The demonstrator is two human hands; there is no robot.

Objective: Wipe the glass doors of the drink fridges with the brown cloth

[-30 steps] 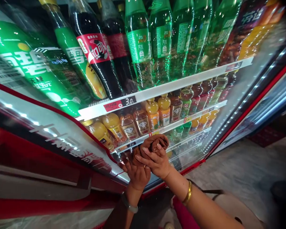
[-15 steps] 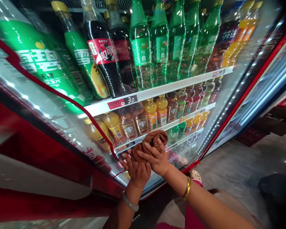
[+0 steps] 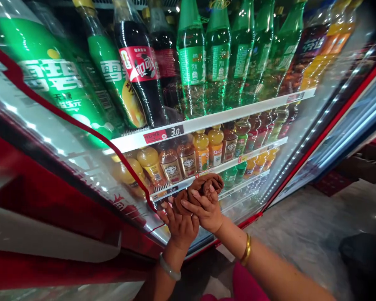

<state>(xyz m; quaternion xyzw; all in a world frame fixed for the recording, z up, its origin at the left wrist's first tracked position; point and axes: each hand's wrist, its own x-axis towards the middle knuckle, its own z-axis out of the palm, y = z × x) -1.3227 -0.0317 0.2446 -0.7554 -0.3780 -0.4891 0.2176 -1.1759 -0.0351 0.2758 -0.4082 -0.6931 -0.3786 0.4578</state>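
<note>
A bunched brown cloth [image 3: 212, 180] lies against the glass door of a drinks fridge, low and near the centre. My right hand [image 3: 207, 211], with a gold bangle on its wrist, grips the cloth from above, fingers bent over its folds. Close beside it, my left hand [image 3: 182, 225], with a pale bangle, holds the cloth's lower left part. Its outer fingers reach toward the red line on the glass. The folds hide parts of the fingertips. Behind the glass, small brown-drink bottles [image 3: 171, 166] stand just above my hands.
Green bottles [image 3: 191, 62] and a cola bottle [image 3: 141, 62] fill the upper shelf, whose white edge [image 3: 225, 117] carries a price tag. A red door frame [image 3: 316, 125] runs up the right side. Grey floor [image 3: 288, 228] lies to the right, with boxes [image 3: 335, 177] farther back.
The view has shifted slightly, so the upper bottles appear a little farther right. Both hands keep hold of the cloth in nearly the same place. A patterned shoe has left the view.
</note>
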